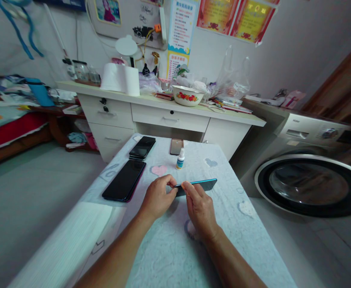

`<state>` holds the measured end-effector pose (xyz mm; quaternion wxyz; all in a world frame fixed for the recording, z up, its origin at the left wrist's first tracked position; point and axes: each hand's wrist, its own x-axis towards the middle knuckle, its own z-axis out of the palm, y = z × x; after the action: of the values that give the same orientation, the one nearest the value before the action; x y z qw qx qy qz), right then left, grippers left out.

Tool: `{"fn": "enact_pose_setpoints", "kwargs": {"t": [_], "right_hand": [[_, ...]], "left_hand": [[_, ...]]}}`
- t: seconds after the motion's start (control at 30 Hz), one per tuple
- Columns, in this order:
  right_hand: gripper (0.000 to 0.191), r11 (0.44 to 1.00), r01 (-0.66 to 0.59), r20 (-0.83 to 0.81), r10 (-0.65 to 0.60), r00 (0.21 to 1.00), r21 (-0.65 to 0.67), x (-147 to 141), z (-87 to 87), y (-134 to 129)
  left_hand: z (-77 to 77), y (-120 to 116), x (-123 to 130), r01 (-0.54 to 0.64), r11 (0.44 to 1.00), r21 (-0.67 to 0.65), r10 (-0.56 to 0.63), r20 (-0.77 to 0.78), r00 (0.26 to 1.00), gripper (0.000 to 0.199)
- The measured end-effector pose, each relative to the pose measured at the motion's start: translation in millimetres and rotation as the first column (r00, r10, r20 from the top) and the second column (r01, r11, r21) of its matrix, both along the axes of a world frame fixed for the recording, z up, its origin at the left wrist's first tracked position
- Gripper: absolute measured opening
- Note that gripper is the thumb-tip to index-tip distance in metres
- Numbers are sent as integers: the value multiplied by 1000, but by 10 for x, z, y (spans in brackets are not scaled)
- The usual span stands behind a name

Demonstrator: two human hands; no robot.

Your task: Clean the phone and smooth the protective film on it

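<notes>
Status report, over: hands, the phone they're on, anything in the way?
Left hand pinching dark phone's left end. Right hand at its upper edge. Phone tipped up on edge. Small bottle standing beyond, not blocking.

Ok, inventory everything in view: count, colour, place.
held phone: 1, dark, blue edge, by both hands
large phone: at least 1, black, table left
phone stack: 1, black-topped, behind large phone
bottle: 1, white, blue label, mid-table
slab: 1, brown, table's far end
tablecloth: 1, pale blue, foreground
desk: 1, white, back wall
bowl: 1, white, flowered, on desk
paper rolls: apparently 2, white, desk left
plastic bag: 1, clear, desk right
washing machine: 1, silver, right
certificates: at least 2, red-gold, wall
tumbler: 1, blue, left
bed: 1, red-edged, far left
small clutter: uncountable
left hand: 1, bare, held phone's left end
right hand: 1, bare, its upper edge
</notes>
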<state>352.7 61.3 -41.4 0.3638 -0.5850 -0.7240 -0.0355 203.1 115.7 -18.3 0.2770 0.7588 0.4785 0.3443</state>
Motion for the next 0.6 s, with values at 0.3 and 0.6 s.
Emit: {"fn": "enact_pose_setpoints", "kwargs": {"t": [0.3, 0.6], "right_hand": [[28, 996, 87, -43, -86, 995, 16, 195, 27, -1], [27, 962, 266, -70, -262, 963, 65, 410, 83, 15]], "left_hand": [[30, 1, -1, -3, 1000, -8, 3, -6, 1000, 5], [24, 11, 1, -14, 1000, -26, 14, -17, 1000, 5]]}}
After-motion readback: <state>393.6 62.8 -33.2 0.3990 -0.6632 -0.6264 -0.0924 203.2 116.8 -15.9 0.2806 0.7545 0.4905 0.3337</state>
